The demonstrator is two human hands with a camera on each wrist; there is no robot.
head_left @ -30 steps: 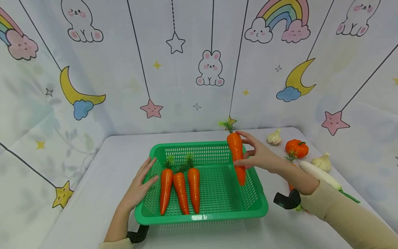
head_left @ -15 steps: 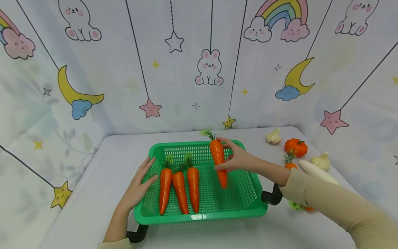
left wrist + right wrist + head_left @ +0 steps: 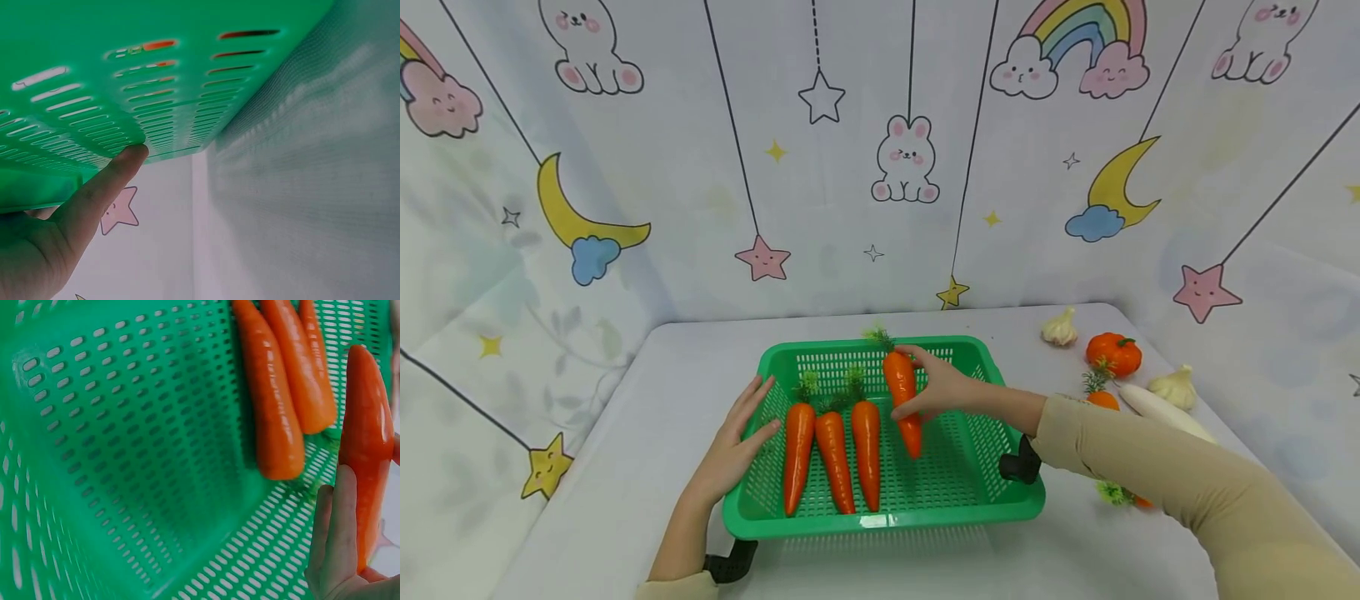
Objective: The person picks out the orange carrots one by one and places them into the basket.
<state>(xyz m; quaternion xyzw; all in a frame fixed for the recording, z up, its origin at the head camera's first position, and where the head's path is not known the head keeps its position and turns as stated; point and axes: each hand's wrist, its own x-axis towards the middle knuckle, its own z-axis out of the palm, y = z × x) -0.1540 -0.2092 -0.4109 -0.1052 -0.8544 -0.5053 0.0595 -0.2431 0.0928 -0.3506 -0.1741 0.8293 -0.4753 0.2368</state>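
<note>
In the head view, my right hand (image 3: 946, 390) pinches an orange carrot (image 3: 898, 377) with a green leafy top, its thumb on one side and fingers on the other. This carrot is held tip downward over the green basket (image 3: 880, 523). Three more carrots (image 3: 867, 450) lie side by side in the basket's left half, tips toward the front. The right wrist view shows the held carrot (image 3: 367, 419) upright beside them. My left hand (image 3: 730, 450) grips the basket's left rim, and in the left wrist view one digit (image 3: 119, 172) presses the slotted outer wall.
Right of the basket on the white table (image 3: 700, 350) lie garlic bulbs (image 3: 1060, 328), an orange pumpkin (image 3: 1114, 355), and a long white radish (image 3: 1165, 412). Another carrot (image 3: 1102, 400) is partly hidden behind the right sleeve. A printed cloth (image 3: 835, 192) hangs behind the table.
My right hand has carried the carrot leftward and a little lower, from the basket's right side to beside the three lying carrots. The left hand has stayed on the rim.
</note>
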